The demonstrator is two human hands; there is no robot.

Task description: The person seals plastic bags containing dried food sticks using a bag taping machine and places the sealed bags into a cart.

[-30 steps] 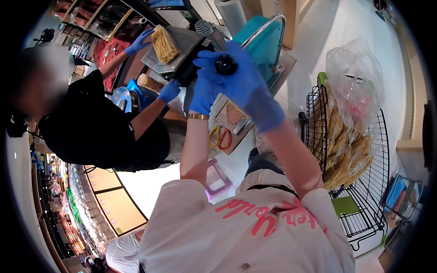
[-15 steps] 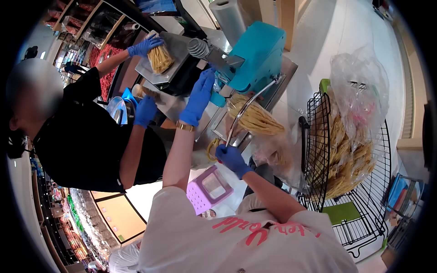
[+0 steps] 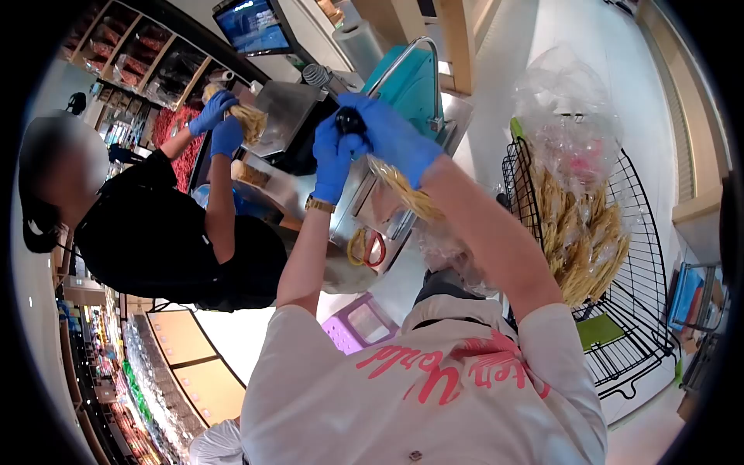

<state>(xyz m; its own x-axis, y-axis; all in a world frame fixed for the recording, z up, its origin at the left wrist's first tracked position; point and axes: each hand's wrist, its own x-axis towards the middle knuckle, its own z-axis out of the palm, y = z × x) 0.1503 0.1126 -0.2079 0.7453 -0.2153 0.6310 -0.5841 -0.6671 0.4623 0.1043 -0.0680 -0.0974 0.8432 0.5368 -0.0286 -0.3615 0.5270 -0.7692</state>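
A black rounded knob (image 3: 350, 121) sits between my two hands, apparently at the end of the curved chrome lever (image 3: 421, 45) on a teal machine (image 3: 399, 74). My right hand (image 3: 395, 139), in a blue glove, is closed over it from the right. From the left, my blue-gloved left hand (image 3: 333, 159) curls its fingers and thumb around it. Just below them, a clear plastic bag of pale yellow dried sticks (image 3: 407, 190) lies against the machine's metal stand. Whether my left hand also pinches the bag's neck is hidden.
To the left, a co-worker in black (image 3: 170, 240) holds another bag of sticks (image 3: 248, 122) near a scale (image 3: 287, 108). A wire cart (image 3: 647, 232) with bagged sticks stands right. Red and yellow rings (image 3: 366, 249) lie on the stand; a purple stool (image 3: 360, 324) is below.
My right hand has left the lower stand and risen to my left hand. The chrome lever has swung upward. The co-worker has lifted the other bag off the scale with both hands.
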